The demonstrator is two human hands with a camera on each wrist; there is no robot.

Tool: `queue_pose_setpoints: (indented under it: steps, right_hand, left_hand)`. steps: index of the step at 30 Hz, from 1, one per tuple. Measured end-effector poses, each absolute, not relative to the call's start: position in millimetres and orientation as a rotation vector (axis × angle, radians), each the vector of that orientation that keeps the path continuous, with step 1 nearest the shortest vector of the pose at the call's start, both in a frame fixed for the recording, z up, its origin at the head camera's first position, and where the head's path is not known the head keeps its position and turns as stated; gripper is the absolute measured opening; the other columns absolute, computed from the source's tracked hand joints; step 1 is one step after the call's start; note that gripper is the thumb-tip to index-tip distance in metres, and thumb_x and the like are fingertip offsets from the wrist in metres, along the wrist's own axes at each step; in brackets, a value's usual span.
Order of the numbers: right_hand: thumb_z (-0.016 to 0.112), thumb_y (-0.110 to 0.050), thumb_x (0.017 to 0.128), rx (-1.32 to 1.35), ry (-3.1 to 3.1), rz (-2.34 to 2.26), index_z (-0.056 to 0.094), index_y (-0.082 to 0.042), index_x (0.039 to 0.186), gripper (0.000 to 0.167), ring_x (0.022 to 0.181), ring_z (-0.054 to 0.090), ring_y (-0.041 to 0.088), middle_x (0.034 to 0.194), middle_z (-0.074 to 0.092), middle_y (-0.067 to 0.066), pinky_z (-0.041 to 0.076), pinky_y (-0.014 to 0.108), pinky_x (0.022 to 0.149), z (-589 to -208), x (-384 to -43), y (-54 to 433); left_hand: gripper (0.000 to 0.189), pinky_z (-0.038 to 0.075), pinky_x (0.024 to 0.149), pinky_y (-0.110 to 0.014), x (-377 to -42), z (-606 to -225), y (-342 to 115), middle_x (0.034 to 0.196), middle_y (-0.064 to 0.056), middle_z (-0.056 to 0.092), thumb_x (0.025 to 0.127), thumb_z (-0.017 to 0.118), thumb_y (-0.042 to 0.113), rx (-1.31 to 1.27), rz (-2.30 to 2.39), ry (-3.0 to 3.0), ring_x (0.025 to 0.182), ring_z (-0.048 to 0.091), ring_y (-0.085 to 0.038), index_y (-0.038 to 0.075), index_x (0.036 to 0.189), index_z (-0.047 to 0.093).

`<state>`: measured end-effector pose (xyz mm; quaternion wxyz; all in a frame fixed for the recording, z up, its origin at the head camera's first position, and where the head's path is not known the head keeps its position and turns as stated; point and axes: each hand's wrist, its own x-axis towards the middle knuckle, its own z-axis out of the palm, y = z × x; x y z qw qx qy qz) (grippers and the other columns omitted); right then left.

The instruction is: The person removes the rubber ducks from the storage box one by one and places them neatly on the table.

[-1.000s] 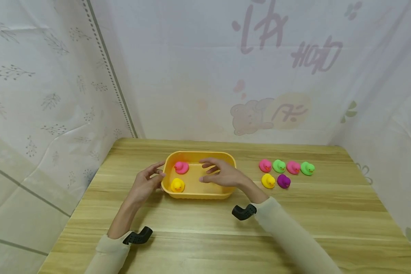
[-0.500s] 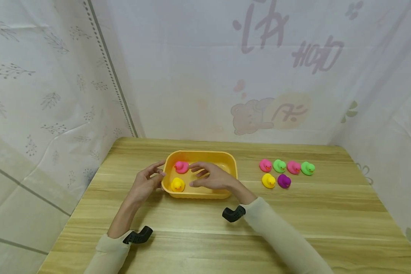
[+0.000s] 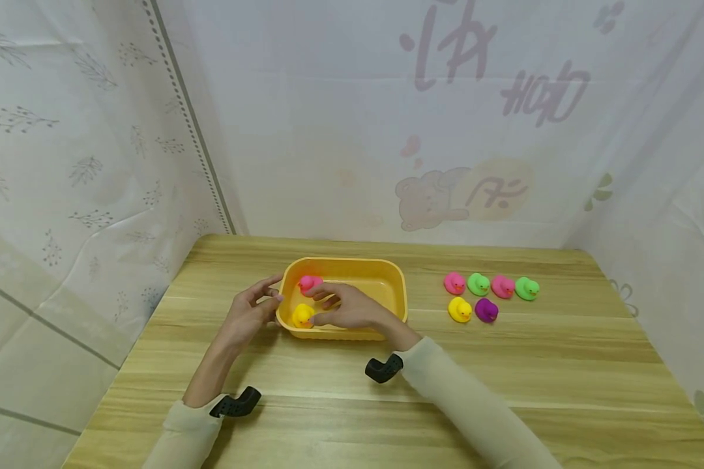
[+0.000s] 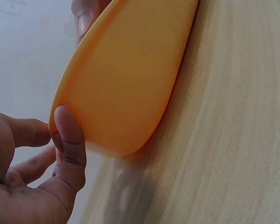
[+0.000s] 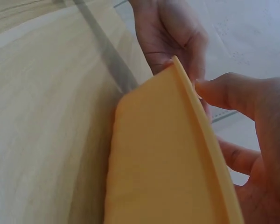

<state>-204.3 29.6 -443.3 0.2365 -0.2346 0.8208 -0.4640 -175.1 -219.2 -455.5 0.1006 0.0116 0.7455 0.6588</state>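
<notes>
A yellow-orange plastic tub (image 3: 387, 280) stands on the table, a pink rubber duck (image 3: 309, 283) and a yellow rubber duck (image 3: 302, 314) inside at its left end. My left hand (image 3: 251, 314) pinches the tub's left rim between thumb and fingers; the left wrist view shows its fingertips at the edge of the wall. Reaching over the tub, my right hand (image 3: 349, 306) has its thumb and fingers apart beside the two ducks. Its thumb tip overlaps the yellow duck and its fingers overlap the pink one. In the right wrist view the tub wall hides both ducks.
Right of the tub, a back row of pink (image 3: 454, 283) and green (image 3: 478, 284) rubber ducks sits on the wooden table (image 3: 328, 417). Before them are another yellow duck (image 3: 460, 310) and a purple duck (image 3: 486, 310). Printed cloth (image 3: 305, 163) hangs behind and at both sides.
My right hand has moved left across the tub, from its middle to the two ducks. The left hand stays on the rim, and the ducks have not moved.
</notes>
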Motion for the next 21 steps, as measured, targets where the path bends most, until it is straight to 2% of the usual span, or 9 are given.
queue_pose_setpoints:
  steps: [11,17,21]
  right_hand:
    - [0.079,-0.03,0.089,-0.641,2.333,-1.239,0.068,-0.017,0.131,0.045,0.116,0.065,0.021,0.128,0.068,0.004,0.053,0.035,0.105,-450.4,-204.5,14.7]
    - [0.08,-0.028,0.089,-0.634,2.367,-1.224,0.072,-0.017,0.119,0.033,0.103,0.064,0.013,0.115,0.071,-0.003,0.053,0.029,0.097,-453.3,-205.9,10.5]
    - [0.08,-0.028,0.089,-0.648,2.379,-1.216,0.074,-0.018,0.112,0.025,0.097,0.063,0.013,0.108,0.072,-0.005,0.052,0.026,0.089,-454.0,-206.0,10.1]
  left_hand:
    - [0.051,0.062,0.072,-0.026,-176.0,-456.4,-218.5,0.112,-0.012,0.048,0.104,0.054,0.007,0.045,1.968,2.187,0.073,0.065,-0.013,0.006,0.154,0.043]
    - [0.051,0.063,0.072,-0.027,-175.6,-455.2,-218.3,0.113,-0.012,0.048,0.105,0.055,0.009,0.036,1.954,2.198,0.077,0.067,-0.018,0.006,0.154,0.044]
    - [0.05,0.063,0.072,-0.028,-175.0,-454.6,-218.0,0.112,-0.013,0.048,0.105,0.055,0.009,0.037,1.953,2.199,0.076,0.067,-0.017,0.006,0.154,0.044]
